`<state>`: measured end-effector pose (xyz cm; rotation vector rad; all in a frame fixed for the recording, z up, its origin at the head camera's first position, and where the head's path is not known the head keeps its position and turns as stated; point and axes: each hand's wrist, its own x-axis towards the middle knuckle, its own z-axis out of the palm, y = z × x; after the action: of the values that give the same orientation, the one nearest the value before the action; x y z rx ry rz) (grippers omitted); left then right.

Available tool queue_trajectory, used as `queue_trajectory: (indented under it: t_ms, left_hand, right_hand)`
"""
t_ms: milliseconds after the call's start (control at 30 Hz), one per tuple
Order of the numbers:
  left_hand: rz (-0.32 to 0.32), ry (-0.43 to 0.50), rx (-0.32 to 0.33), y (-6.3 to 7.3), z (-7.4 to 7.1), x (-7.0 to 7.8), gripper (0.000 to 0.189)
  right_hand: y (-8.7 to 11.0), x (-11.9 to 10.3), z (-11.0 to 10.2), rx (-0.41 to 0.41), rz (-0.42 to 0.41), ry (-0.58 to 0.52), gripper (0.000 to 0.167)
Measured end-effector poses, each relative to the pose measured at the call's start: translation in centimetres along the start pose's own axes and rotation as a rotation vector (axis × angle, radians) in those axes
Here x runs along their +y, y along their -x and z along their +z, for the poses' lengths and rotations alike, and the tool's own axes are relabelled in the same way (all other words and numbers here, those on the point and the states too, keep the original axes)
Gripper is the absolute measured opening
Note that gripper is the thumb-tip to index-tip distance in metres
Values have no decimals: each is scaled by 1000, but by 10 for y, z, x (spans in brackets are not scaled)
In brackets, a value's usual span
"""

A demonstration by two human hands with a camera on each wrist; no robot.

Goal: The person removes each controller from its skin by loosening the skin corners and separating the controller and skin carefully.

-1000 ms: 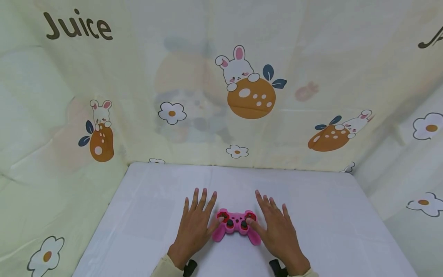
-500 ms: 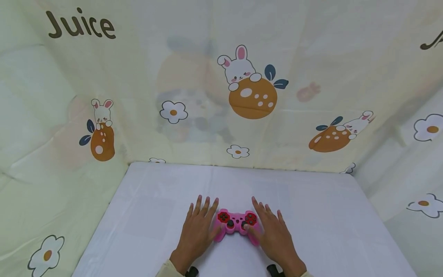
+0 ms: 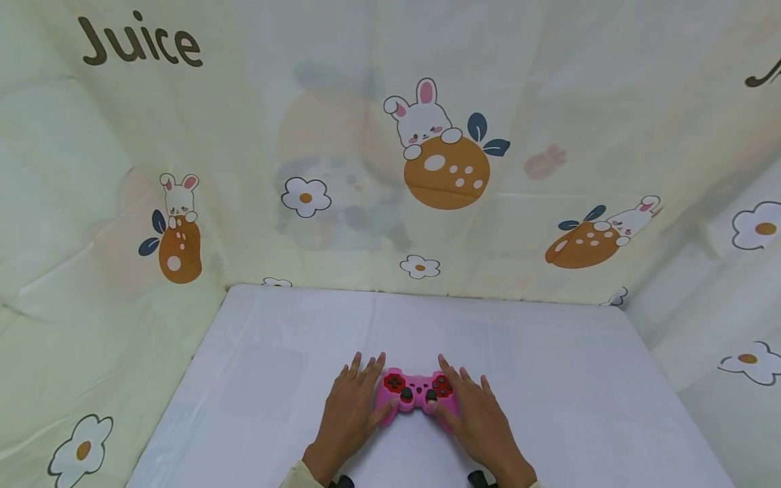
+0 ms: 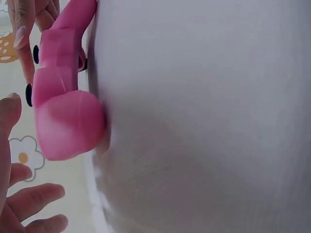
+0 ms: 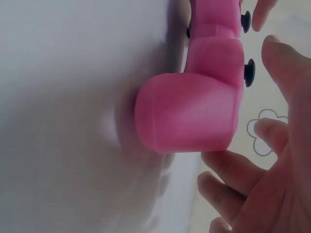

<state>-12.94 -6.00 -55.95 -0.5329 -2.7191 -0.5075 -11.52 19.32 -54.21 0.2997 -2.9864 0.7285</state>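
Note:
A pink game controller with red button panels and two black thumbsticks lies on the white table, its grips toward the person. My left hand is at its left side, fingers relaxed and pointing forward, thumb over the left grip near the stick. On the other side my right hand mirrors it, with the thumb by the right stick. In the left wrist view, a gap shows between the left thumb and the controller's rounded grip. The right wrist view has the fingers just beyond the grip, uncurled.
White cloth covers the table. A pale curtain printed with rabbits, oranges and flowers hangs behind it and along both sides. Dark wrist devices show under the wrists at the bottom edge.
Both hands have come inward and slightly back toward the person, closer around the controller. The controller stays in place.

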Motion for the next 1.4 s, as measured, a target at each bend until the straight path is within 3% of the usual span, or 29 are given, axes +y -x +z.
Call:
queue_trajectory:
  t_ms: [633, 1000, 1233, 1400]
  left_hand:
    - [-111, 187, -27, 2, 14, 3, 71]
    - [-131, 191, -55, 4, 18, 0, 68]
    - [-158, 212, -57, 4, 19, -1, 65]
    - [-170, 248, -45, 4, 18, -1, 62]
  right_hand:
    - [1, 6, 6, -19, 37, -36, 90]
    - [1, 13, 9, -21, 95, -112, 85]
    - [0, 9, 6, -59, 183, -101, 83]
    - [1, 8, 6, -45, 175, -140, 81]
